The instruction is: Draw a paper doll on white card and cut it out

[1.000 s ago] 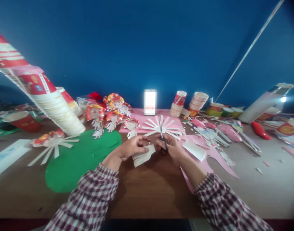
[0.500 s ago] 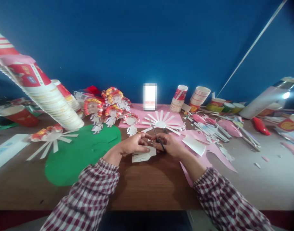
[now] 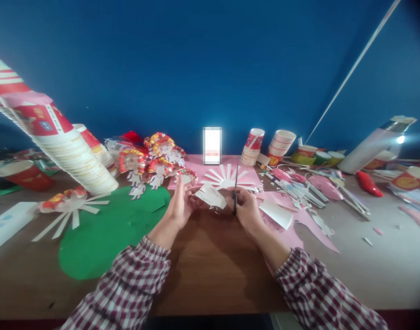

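Observation:
My left hand (image 3: 180,206) is closed on the left edge of a small cut piece of white paper (image 3: 211,196), held slanted above the brown table. In my right hand (image 3: 247,208) is a pair of dark-handled scissors (image 3: 235,198), blades pointing away from me. The right fingertips are close to the paper's right edge; whether they touch it I cannot tell. Small white scraps (image 3: 215,211) lie just under the paper. Behind it, a white fringed paper cup (image 3: 227,182) is spread flat on a pink sheet (image 3: 192,161).
Paper figures with red and yellow rings (image 3: 158,172) stand at the back left, near a green sheet (image 3: 93,243). A long stack of paper cups (image 3: 68,151) leans at left. Cup stacks (image 3: 253,147), pink offcuts (image 3: 311,229) and a red marker-like object (image 3: 368,184) lie rightward.
The white paper has been raised and turned away from the table. My right hand has drawn back slightly, and the scissors have swung from leaning left to pointing straight ahead.

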Demonstrator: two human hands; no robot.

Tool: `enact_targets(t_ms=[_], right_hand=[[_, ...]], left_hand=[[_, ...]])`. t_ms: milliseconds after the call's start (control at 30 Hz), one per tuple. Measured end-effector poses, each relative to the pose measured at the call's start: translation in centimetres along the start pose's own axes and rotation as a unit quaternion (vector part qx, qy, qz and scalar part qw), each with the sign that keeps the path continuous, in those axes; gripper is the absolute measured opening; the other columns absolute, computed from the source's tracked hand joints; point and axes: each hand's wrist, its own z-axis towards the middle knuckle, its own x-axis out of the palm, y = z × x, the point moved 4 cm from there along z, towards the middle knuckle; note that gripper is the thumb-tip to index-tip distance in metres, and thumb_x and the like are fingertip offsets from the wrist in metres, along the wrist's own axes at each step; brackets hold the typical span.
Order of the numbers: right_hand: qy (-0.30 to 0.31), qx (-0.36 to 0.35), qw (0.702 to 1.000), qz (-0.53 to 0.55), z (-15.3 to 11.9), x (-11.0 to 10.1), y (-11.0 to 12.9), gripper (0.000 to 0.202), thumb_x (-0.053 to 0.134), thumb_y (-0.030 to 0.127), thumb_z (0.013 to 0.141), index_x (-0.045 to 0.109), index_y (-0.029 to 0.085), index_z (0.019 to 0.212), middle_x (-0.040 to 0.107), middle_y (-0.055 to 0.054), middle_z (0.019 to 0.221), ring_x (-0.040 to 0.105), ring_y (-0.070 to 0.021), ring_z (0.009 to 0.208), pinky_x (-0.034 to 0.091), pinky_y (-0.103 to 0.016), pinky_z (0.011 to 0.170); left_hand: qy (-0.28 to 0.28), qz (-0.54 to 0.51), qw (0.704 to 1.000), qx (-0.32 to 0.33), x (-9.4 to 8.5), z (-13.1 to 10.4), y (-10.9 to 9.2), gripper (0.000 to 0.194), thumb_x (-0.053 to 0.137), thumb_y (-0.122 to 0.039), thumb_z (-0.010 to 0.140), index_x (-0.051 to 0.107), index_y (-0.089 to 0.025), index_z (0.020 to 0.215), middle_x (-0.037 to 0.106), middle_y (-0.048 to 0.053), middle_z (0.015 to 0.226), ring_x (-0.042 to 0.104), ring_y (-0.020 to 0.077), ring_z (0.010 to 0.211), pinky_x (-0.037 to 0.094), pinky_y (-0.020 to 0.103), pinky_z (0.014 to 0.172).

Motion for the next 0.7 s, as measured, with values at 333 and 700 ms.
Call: enact_targets(t_ms=[333, 700], right_hand=[[-0.074, -0.060, 0.995, -0.019, -0.7, 0.5, 0.9, 0.028, 0.069, 0.030, 0.065, 0.058, 0.018, 0.089, 0.058, 0.001, 0.067, 0.053, -0.0128, 0.058, 0.044, -0.023, 0.053], [-0.027, -0.058, 0.998, -0.020, -1.0, 1.2, 0.1, 0.032, 0.071, 0.029, 0.068, 0.058, 0.019, 0.096, 0.061, 0.000, 0.072, 0.057, -0.0146, 0.063, 0.048, -0.024, 0.056]], left_hand=[[0.081, 0.045, 0.995, -0.025, 2.9, -2.0, 3.5, 0.038, 0.078, -0.026, 0.068, 0.063, -0.014, 0.101, 0.068, 0.008, 0.101, 0.064, 0.0157, 0.084, 0.054, 0.027, 0.073], [0.006, 0.017, 0.999, -0.030, 2.3, -1.7, 3.4, 0.018, 0.067, -0.009, 0.072, 0.064, -0.013, 0.090, 0.070, 0.005, 0.080, 0.063, 0.0113, 0.064, 0.053, 0.021, 0.057]])
